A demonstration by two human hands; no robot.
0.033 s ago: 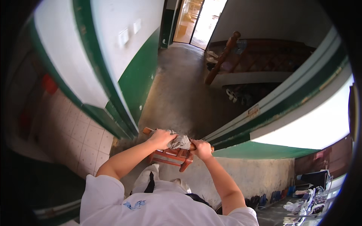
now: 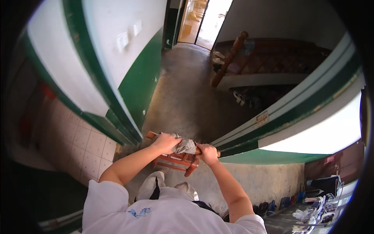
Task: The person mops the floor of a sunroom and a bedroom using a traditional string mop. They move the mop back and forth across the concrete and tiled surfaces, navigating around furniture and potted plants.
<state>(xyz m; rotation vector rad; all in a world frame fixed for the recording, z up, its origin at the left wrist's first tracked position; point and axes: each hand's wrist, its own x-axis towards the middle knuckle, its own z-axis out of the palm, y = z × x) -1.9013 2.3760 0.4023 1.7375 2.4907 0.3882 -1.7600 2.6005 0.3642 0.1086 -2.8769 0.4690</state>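
Note:
A reddish-brown wooden stool (image 2: 177, 161) is in front of my body, with an orange-brown bar or edge across its top. My left hand (image 2: 166, 144) is closed over the left part of that edge, against a crumpled grey cloth (image 2: 185, 147) that lies over the wood. My right hand (image 2: 208, 153) has its fingers wrapped round the right end of the same edge, beside the cloth. Both arms reach forward and down. My hands and the cloth hide much of the stool's top, and whether its legs touch the floor I cannot tell.
A green and white door frame (image 2: 124, 125) stands close on the left, another door edge (image 2: 249, 126) close on the right. Ahead, a concrete passage (image 2: 183, 89) runs past a wooden railing (image 2: 269, 58) to a bright doorway (image 2: 208, 23). Several shoes (image 2: 272, 206) line the lower right.
My view has shifted slightly, and the left door frame lies a little farther left. My right leg shows slightly more. Both hands keep their hold on the stool.

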